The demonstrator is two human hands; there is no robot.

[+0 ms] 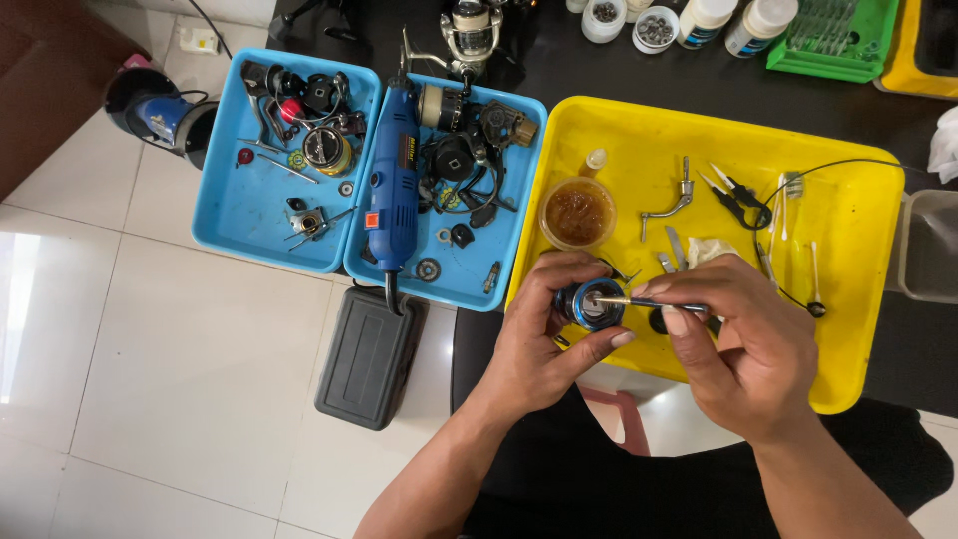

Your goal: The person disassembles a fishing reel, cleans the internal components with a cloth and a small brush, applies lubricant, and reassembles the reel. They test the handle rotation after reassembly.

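Blue round spool (591,303) in left hand's (544,344) fingers, thin tool (649,302) pinched by right hand (748,344).

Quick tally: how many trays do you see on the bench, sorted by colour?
Blue trays: 2 (left blue tray, right blue tray)
Yellow trays: 2 (big yellow tray, a second yellow tray cut by the top edge)
Green trays: 1 (green tray)
Total: 5

Yellow tray (858,369): bare floor along its right and near parts; a hand could pass there. Centre and far part crowded: brown-filled jar (578,213), metal handle piece (671,200), tweezers (736,195), thin black cable (848,168). Both blue trays (232,215) packed with reel parts; blue rotary tool (392,180) lies lengthwise across the right one.
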